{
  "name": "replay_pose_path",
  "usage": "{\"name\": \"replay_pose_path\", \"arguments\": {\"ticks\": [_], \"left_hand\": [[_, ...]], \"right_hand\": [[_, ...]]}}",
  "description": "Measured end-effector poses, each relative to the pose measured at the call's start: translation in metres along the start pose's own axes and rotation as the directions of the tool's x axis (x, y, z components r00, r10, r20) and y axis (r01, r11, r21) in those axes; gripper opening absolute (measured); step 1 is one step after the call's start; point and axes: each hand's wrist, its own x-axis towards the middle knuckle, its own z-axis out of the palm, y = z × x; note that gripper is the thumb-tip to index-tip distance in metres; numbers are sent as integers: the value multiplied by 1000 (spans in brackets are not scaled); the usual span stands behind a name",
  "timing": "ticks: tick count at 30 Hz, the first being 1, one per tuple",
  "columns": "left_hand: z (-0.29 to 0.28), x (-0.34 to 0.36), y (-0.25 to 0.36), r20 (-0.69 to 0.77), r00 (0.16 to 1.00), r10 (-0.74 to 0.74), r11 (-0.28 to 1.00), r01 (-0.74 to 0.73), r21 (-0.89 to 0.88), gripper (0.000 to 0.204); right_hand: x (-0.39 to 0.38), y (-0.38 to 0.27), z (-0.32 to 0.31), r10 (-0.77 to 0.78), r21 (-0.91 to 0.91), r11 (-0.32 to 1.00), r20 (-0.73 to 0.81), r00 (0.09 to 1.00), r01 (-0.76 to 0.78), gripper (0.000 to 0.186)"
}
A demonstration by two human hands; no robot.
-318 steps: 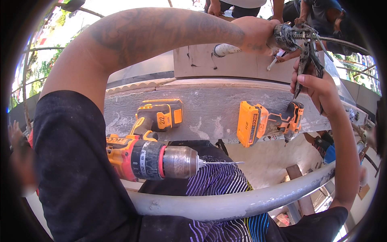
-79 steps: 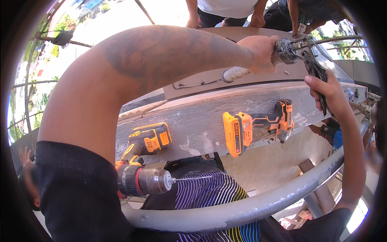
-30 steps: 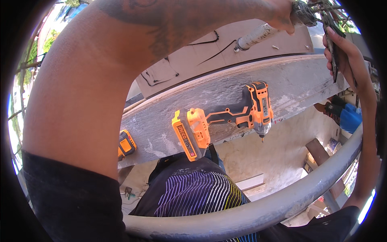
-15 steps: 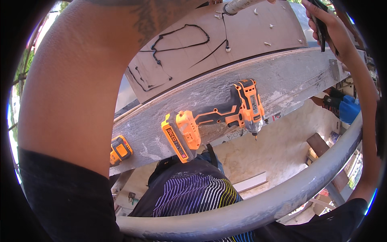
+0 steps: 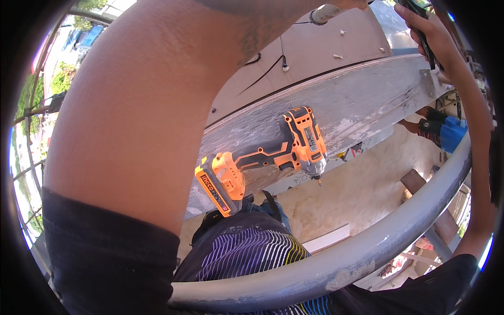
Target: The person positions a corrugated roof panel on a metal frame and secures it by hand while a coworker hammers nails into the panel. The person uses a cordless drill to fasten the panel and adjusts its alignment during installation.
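Note:
My left arm arches up across the view; my left hand (image 5: 356, 4) is cut off at the top edge, its fingers not clearly visible. At top right my right hand (image 5: 436, 42) grips the dark metal handle (image 5: 431, 58) of a caulking gun, mostly out of frame. Between them a pale tube (image 5: 325, 13) lies over a beige panel (image 5: 336, 39) with black sealant lines and small pale blobs. Below, an orange and black cordless driver (image 5: 304, 139) with a battery lies on a grey, dusty beam (image 5: 367, 89).
A curved grey pipe rail (image 5: 388, 233) crosses the lower view. Below the beam are a beige floor (image 5: 341, 194), wooden boards (image 5: 422, 194) and another person's legs in blue and dark clothing (image 5: 454, 136). Scaffold poles (image 5: 29, 118) and greenery show at left.
The view has tilted downward, bringing both hands to the top edge and mostly hiding the gun. The second drill and the co-workers at the top have left view. The driver appears shifted left.

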Motion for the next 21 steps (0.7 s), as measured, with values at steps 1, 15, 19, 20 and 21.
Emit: {"name": "replay_pose_path", "arguments": {"ticks": [1,15,19,20,21], "left_hand": [[7,3,6,7,1000,7,1000,-7,-7,59],[17,-3,34,70,995,64,997,-62,-37,56],[10,-17,34,84,996,20,996,-13,-86,56],[8,-26,34,87,996,4,995,5,-104,55],[5,-33,35,94,994,-48,977,67,-204,56]], "right_hand": [[14,28,-8,-37,-69,997,34,999,39,61],[-56,-70,-60,249,160,939,290,924,-303,56],[-68,-57,-7,65,429,897,105,992,-104,63],[-67,-57,-7,6,520,852,102,995,-58,63],[-67,-56,-8,-49,606,795,96,994,-19,62]]}}
